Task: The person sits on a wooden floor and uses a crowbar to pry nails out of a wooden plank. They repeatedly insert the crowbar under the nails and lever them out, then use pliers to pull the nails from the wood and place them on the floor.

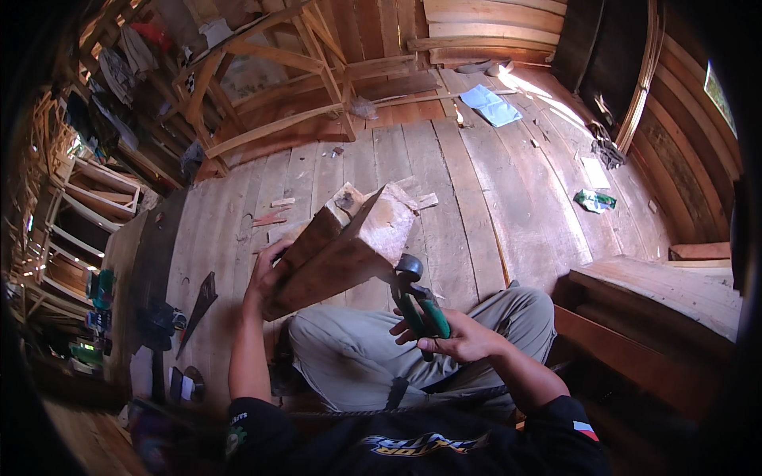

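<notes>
A chunky wooden piece (333,258), which looks like boards joined along an edge, is tilted up above my lap. My left hand (264,278) grips its left side, with the fingers partly hidden behind the wood. In my right hand (462,337) is a pair of carpenter's pincers (429,313) with green handles and a dark rounded head. The pincers' head is up at the lower right corner of the wooden piece; whether it touches the wood I cannot tell. My crossed legs in grey trousers are below both hands.
A handsaw (198,311) and dark tools lie on the plank floor (468,214) at left. Small wood offcuts (270,218) lie beyond the piece. A wooden frame stand (274,131) rises at the back left, a blue sheet (491,105) lies farther back, and a thick timber (659,289) is at right.
</notes>
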Motion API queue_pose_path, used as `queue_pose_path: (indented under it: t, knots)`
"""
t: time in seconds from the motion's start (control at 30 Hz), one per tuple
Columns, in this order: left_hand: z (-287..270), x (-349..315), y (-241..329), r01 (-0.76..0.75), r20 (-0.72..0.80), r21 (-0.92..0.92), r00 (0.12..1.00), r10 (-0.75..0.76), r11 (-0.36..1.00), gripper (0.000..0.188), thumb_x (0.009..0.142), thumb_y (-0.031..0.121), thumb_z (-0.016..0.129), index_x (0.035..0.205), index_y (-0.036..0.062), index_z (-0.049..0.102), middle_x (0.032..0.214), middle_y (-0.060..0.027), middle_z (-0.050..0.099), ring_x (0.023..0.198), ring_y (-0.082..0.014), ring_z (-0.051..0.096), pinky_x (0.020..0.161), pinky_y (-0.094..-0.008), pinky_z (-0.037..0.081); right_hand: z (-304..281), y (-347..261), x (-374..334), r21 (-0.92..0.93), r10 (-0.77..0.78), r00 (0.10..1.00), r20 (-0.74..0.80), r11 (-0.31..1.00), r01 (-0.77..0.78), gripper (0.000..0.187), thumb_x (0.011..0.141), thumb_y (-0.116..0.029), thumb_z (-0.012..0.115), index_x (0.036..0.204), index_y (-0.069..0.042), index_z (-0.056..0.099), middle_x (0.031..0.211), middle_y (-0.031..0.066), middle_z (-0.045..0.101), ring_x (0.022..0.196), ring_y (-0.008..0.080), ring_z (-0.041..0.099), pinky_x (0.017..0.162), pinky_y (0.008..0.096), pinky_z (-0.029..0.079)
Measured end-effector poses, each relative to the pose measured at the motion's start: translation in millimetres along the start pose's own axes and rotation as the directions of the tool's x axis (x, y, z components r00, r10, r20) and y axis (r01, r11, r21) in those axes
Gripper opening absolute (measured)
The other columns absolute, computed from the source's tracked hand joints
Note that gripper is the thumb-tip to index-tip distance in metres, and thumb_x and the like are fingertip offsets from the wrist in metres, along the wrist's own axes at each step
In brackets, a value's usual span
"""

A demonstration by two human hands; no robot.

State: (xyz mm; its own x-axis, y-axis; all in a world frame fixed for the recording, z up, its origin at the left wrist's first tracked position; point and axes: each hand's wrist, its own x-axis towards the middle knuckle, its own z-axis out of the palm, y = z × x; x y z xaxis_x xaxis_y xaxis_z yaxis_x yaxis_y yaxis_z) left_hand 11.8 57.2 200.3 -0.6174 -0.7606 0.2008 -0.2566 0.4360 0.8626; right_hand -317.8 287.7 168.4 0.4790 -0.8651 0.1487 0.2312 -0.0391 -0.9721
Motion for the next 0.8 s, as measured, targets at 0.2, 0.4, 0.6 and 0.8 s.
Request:
queue_pose_path:
  t: [0.2, 0.4, 0.6, 0.8]
  knots:
    - [9, 2, 5, 0.026, 0.070, -0.088, 0.997, -0.020, 0.996, 0.082, 0.081, 0.068, 0.054, 0.117, -0.0068, 0.057, 0.106, -0.0109, 0.062, 0.100, -0.0182, 0.058, 0.090, -0.0311, 0.042, 1, -13, -8, -0.111, 0.077, 0.995, -0.067, 0.990, -0.084, 0.036, 0.093, -0.016, 0.062, 0.124, -0.003, 0.052, 0.096, 0.0054, 0.061, 0.086, 0.0127, 0.057, 0.079, 0.0303, 0.048]
    - [1, 2, -16, 0.015, 0.102, -0.011, 0.995, -0.014, 1.000, 0.084, 0.087, 0.068, 0.044, 0.122, -0.0069, 0.055, 0.117, -0.0116, 0.060, 0.111, -0.0201, 0.055, 0.098, -0.0306, 0.038, 15, -15, -16, -0.034, 0.067, 0.994, -0.084, 0.997, -0.070, 0.030, 0.093, -0.016, 0.061, 0.119, -0.002, 0.054, 0.088, 0.0030, 0.059, 0.081, 0.0113, 0.054, 0.075, 0.0287, 0.046]
    - [-3, 18, -19, 0.165, 0.234, -0.211, 0.966, -0.114, 0.963, 0.097, 0.084, 0.077, 0.037, 0.134, -0.0058, 0.045, 0.130, -0.0112, 0.051, 0.125, -0.0210, 0.044, 0.107, -0.0317, 0.030, 27, 5, -21, -0.139, -0.061, 0.991, -0.123, 0.989, 0.043, 0.030, 0.093, -0.016, 0.060, 0.119, -0.002, 0.053, 0.087, 0.0029, 0.057, 0.078, 0.0120, 0.054, 0.074, 0.0290, 0.047]
    - [35, 76, 43, 0.141, 0.440, -0.276, 0.898, -0.005, 0.951, 0.098, 0.086, 0.077, 0.035, 0.137, -0.0068, 0.040, 0.129, -0.0105, 0.051, 0.122, -0.0180, 0.044, 0.106, -0.0300, 0.029, 27, 10, -23, 0.034, 0.077, 0.982, -0.175, 0.997, -0.072, 0.027, 0.094, -0.014, 0.060, 0.116, -0.002, 0.053, 0.085, 0.0013, 0.056, 0.076, 0.0100, 0.053, 0.068, 0.0271, 0.047]
